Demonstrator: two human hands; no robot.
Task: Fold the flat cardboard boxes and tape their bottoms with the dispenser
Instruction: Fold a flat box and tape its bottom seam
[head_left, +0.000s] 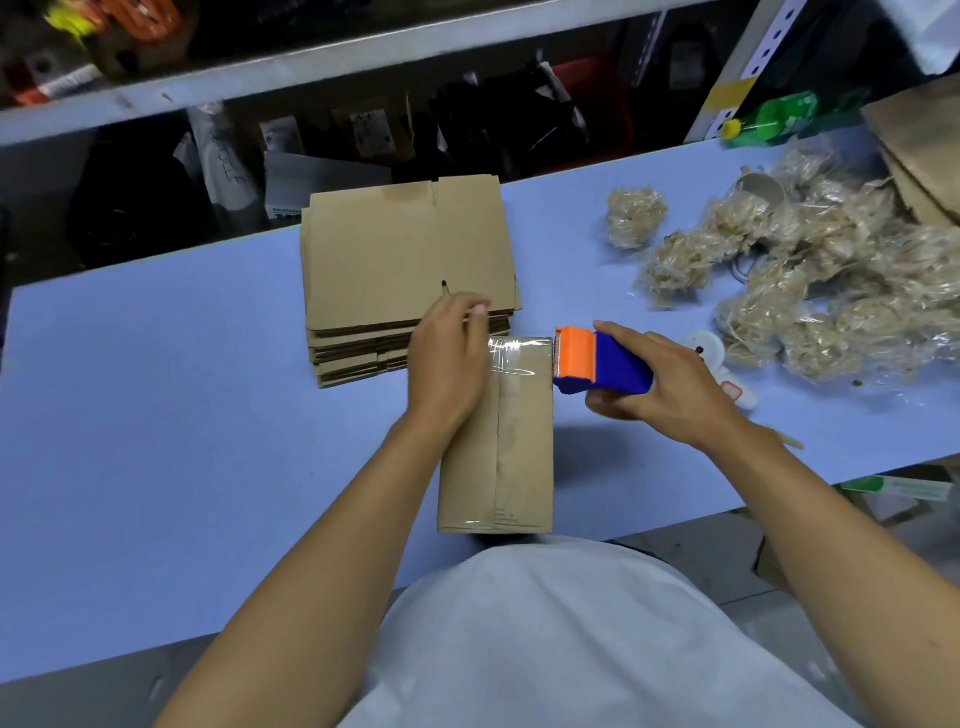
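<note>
folded box (511, 457) bottom-up on blue counter (182, 415), clear tape along its seam. left hand (449, 358) rests on box's far end, fingers loosely bent over the tape. right hand (660, 387) grips blue/orange tape dispenser (597, 361) at box's far right corner. flat box stack (405, 275) just behind.

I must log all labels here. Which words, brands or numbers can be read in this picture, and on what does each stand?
None can be read with certainty.
White box under the shelf: dark print, cut off and blurred.
White bag: handwriting, illegible.
Folded box: small printed marks, too small.
Green bottle: label blurred.
</note>
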